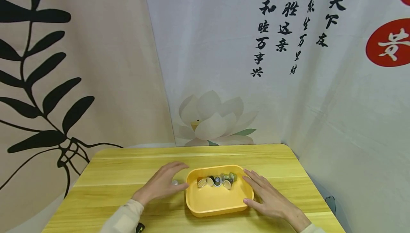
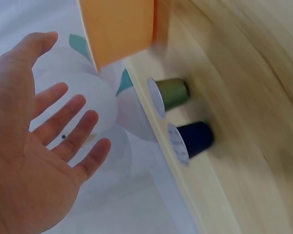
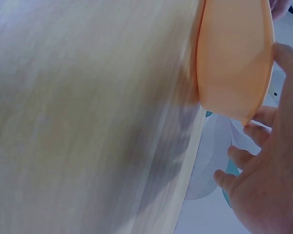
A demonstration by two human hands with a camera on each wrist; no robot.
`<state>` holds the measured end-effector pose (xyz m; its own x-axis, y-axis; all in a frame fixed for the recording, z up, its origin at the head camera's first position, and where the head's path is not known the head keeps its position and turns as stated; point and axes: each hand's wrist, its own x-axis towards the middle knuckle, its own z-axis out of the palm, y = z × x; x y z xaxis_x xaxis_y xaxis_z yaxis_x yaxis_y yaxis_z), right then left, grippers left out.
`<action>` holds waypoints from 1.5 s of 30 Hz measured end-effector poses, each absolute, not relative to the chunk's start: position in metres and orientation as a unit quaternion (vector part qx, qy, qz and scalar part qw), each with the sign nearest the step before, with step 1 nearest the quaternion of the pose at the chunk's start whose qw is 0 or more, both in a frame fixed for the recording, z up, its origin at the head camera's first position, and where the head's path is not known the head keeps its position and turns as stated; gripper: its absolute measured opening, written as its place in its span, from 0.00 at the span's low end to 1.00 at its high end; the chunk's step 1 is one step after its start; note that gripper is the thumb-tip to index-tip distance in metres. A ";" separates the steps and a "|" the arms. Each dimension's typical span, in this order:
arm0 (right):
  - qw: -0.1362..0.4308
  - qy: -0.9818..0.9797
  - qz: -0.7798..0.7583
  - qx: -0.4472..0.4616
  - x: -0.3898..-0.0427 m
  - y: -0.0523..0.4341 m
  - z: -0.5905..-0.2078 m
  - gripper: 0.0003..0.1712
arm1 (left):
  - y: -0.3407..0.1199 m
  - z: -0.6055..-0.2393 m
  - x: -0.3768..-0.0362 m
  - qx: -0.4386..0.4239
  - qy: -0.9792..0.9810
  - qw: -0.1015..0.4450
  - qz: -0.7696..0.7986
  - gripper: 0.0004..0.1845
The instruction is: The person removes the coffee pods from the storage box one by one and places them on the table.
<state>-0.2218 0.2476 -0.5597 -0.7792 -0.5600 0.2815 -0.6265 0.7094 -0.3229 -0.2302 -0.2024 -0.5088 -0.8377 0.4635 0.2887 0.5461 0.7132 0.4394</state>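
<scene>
A yellow plastic tray (image 1: 214, 201) holds several coffee capsules (image 1: 217, 181), gathered toward its far side. My left hand (image 1: 164, 183) hovers just left of the tray, fingers spread and holding nothing. Past this hand, the left wrist view shows a green coffee capsule (image 2: 175, 93) and a dark blue coffee capsule (image 2: 198, 139) standing on the table beside the tray. In the head view they are mostly hidden by the left hand. My right hand (image 1: 267, 197) rests at the tray's right side, its fingertips and thumb on the rim with the fingers loosely extended.
The wooden table (image 1: 128, 169) extends around the tray, and its far edge meets a printed cloth (image 1: 217, 65). A small black object (image 1: 140, 227) shows beside the left sleeve at the bottom edge.
</scene>
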 end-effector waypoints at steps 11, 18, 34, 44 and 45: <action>0.075 -0.921 0.203 0.323 -0.222 0.248 -0.561 0.44 | -0.174 -0.510 -0.237 -0.328 -0.916 0.071 -0.222 0.28; 0.070 -0.921 0.206 0.324 -0.222 0.248 -0.561 0.43 | -0.159 -0.513 -0.245 -0.380 -0.900 0.085 -0.196 0.22; 0.072 -0.920 0.210 0.322 -0.220 0.248 -0.561 0.44 | -0.141 -0.521 -0.250 -0.395 -0.912 0.079 -0.083 0.20; 0.074 -0.921 0.210 0.319 -0.221 0.248 -0.560 0.44 | -0.136 -0.520 -0.252 -0.390 -0.917 0.065 -0.058 0.22; 0.074 -0.921 0.210 0.318 -0.221 0.248 -0.560 0.44 | -0.135 -0.520 -0.252 -0.389 -0.917 0.063 -0.056 0.22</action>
